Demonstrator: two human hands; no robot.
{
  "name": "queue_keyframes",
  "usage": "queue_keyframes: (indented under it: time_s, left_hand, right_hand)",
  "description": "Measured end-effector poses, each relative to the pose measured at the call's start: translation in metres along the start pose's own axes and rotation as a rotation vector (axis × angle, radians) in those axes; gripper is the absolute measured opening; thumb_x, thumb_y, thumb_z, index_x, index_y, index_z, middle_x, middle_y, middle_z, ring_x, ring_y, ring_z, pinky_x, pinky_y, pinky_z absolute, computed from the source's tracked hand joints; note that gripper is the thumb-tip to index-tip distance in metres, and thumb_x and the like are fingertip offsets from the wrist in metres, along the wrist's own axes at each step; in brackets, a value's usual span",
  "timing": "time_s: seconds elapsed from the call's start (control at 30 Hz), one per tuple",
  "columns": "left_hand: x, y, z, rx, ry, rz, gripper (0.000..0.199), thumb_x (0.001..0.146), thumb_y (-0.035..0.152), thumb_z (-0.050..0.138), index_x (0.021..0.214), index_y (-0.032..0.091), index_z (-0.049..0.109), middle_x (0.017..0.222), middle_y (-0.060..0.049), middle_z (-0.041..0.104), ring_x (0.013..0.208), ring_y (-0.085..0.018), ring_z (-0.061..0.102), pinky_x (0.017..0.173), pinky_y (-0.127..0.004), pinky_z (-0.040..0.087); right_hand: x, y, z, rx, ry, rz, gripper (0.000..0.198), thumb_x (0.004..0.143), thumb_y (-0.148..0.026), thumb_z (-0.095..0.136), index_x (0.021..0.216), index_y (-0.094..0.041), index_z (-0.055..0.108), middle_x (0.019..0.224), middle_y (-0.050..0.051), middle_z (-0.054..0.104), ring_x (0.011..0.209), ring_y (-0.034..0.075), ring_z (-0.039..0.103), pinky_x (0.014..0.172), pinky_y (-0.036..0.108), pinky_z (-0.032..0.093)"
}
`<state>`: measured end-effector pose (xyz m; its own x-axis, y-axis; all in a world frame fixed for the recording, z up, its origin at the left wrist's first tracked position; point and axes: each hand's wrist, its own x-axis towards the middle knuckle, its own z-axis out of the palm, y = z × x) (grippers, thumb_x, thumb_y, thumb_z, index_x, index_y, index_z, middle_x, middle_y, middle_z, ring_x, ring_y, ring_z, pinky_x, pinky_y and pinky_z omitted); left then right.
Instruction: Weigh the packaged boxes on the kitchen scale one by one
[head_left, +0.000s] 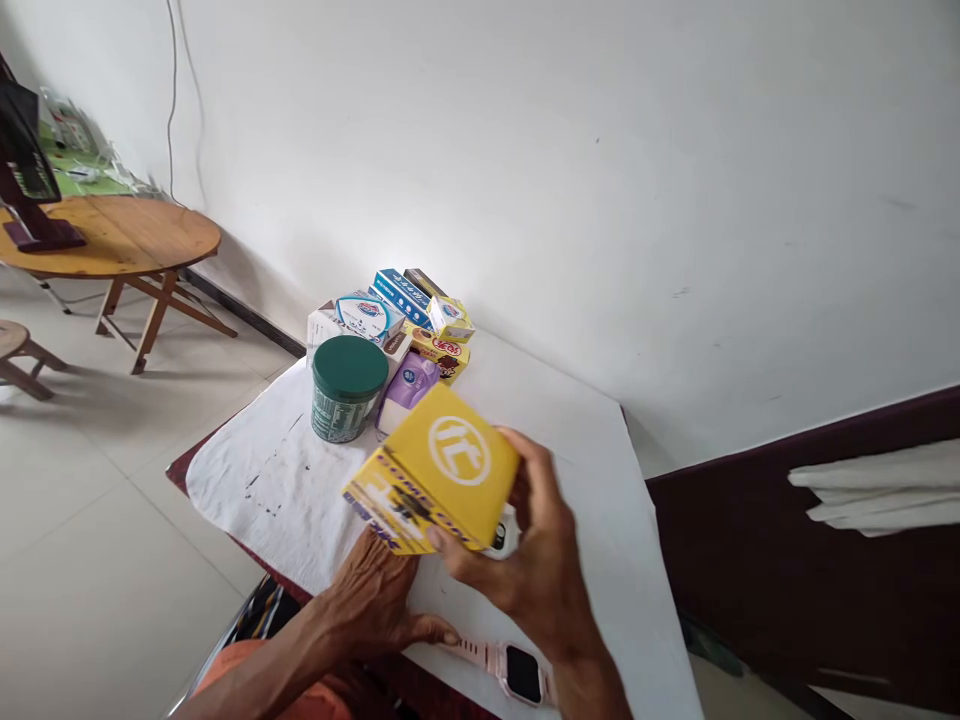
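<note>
My right hand (551, 560) holds a yellow box (427, 480) with a white round logo on top and dark lettering on its side, thumb at the near face and fingers around the far right side. My left hand (375, 590) is low over the table, palm down, thumb stretched out to the right; the box hides its other fingers. A pink smartwatch (517, 672) with a dark square screen lies near the front edge, its strap end by my left thumb. A small white object (506, 538) shows partly behind the box and my right hand; its kind is unclear.
A green-lidded tub (345, 395) stands beyond the yellow box, next to a purple pack (409, 385) and several stacked small cartons (401, 300). The white-covered table (592, 500) meets the wall behind. A round wooden table (142, 240) and stool (19, 345) stand at left.
</note>
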<state>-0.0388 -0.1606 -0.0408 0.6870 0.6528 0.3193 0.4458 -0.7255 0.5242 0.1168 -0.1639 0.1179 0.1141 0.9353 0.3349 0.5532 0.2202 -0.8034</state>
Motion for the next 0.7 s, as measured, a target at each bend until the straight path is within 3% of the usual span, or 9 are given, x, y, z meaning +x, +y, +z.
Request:
queue_keyframes:
  time_s: [0.13, 0.23, 0.33, 0.5, 0.7]
  left_hand:
    - [-0.002, 0.002, 0.0, -0.051, -0.014, -0.04, 0.107, 0.076, 0.073, 0.074, 0.159, 0.019, 0.033, 0.151, -0.021, 0.054, 0.138, -0.043, 0.051, 0.109, -0.057, 0.047]
    - [-0.001, 0.002, 0.003, -0.049, 0.047, -0.052, 0.113, 0.069, 0.074, 0.08, 0.157, 0.017, 0.039, 0.147, -0.022, 0.057, 0.138, -0.049, 0.048, 0.107, -0.059, 0.048]
    - [-0.002, 0.002, 0.009, -0.077, 0.06, -0.015, 0.11, 0.07, 0.075, 0.079, 0.156, 0.018, 0.041, 0.147, -0.021, 0.056, 0.137, -0.047, 0.05, 0.105, -0.058, 0.051]
    - [-0.006, 0.006, 0.019, -0.103, -0.046, -0.042, 0.086, 0.083, 0.065, 0.075, 0.149, 0.018, 0.046, 0.135, -0.02, 0.064, 0.127, -0.039, 0.061, 0.103, -0.056, 0.052]
    - [-0.009, 0.006, 0.021, -0.081, -0.07, -0.048, 0.072, 0.078, 0.043, 0.086, 0.139, 0.021, 0.054, 0.132, -0.016, 0.066, 0.12, -0.035, 0.065, 0.098, -0.05, 0.057]
  right_hand:
    - [0.008, 0.002, 0.04, -0.032, -0.105, -0.067, 0.09, 0.061, -0.035, 0.088, 0.137, -0.023, 0.041, 0.124, 0.01, 0.064, 0.108, 0.026, 0.066, 0.094, 0.039, 0.058]
    - [0.013, 0.004, 0.059, -0.01, -0.107, -0.116, 0.093, 0.061, -0.036, 0.089, 0.138, -0.021, 0.04, 0.128, 0.012, 0.062, 0.114, 0.027, 0.064, 0.099, 0.041, 0.056]
    - [0.019, 0.007, 0.066, 0.023, -0.106, -0.171, 0.096, 0.06, -0.038, 0.089, 0.14, -0.022, 0.038, 0.132, 0.012, 0.061, 0.117, 0.027, 0.063, 0.101, 0.041, 0.055]
    - [0.028, 0.016, 0.076, 0.117, -0.199, -0.176, 0.1, 0.058, -0.04, 0.091, 0.141, -0.022, 0.038, 0.136, 0.011, 0.058, 0.121, 0.026, 0.061, 0.105, 0.041, 0.053]
    - [0.033, 0.026, 0.084, 0.145, -0.275, -0.2, 0.114, 0.065, -0.051, 0.091, 0.155, -0.021, 0.027, 0.149, 0.015, 0.049, 0.14, 0.029, 0.049, 0.118, 0.045, 0.043]
